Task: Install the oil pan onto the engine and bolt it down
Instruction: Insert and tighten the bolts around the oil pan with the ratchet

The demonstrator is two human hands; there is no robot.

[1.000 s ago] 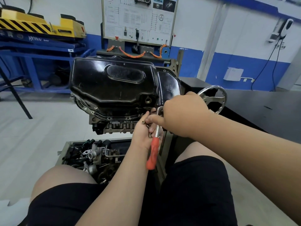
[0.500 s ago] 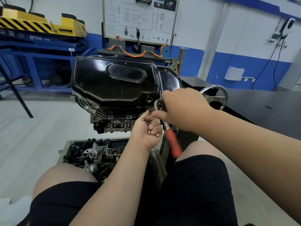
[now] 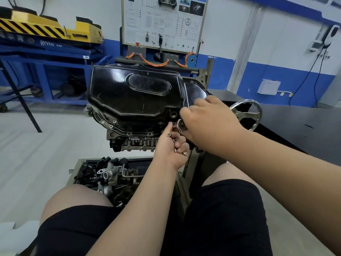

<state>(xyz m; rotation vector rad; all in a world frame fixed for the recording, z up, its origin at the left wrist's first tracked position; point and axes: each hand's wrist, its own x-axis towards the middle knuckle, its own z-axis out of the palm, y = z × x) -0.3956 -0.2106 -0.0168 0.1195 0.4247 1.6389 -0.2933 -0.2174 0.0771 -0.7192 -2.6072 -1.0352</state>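
Two knees in black shorts nearest, then a tray of loose engine parts [image 3: 110, 178] down on the floor just past them. Next up, left hand [image 3: 171, 146] clenched round a bunch of spare bolts [image 3: 176, 150], fingertips raised to the near-right corner of the flange. Guessing that's to steady the bolt going in and keep the rest handy, no reaching down each time. Right hand [image 3: 208, 119] wrapped over a ratchet [image 3: 180, 124] at that same corner, touching the left fingers. Handle hidden under the palm, so can't tell its angle.

Oil pan [image 3: 136, 93] already seated, black and glossy, on top of the upturned engine [image 3: 134, 143]. Bolt heads or bare holes along the near flange, hard to say which. Probably a fair few bolts left to go.

Chrome handwheel [image 3: 247, 113] of the stand just right of the hands. Way back, wiring training board [image 3: 162, 21] against the wall and a blue lift table [image 3: 46, 52] far left.
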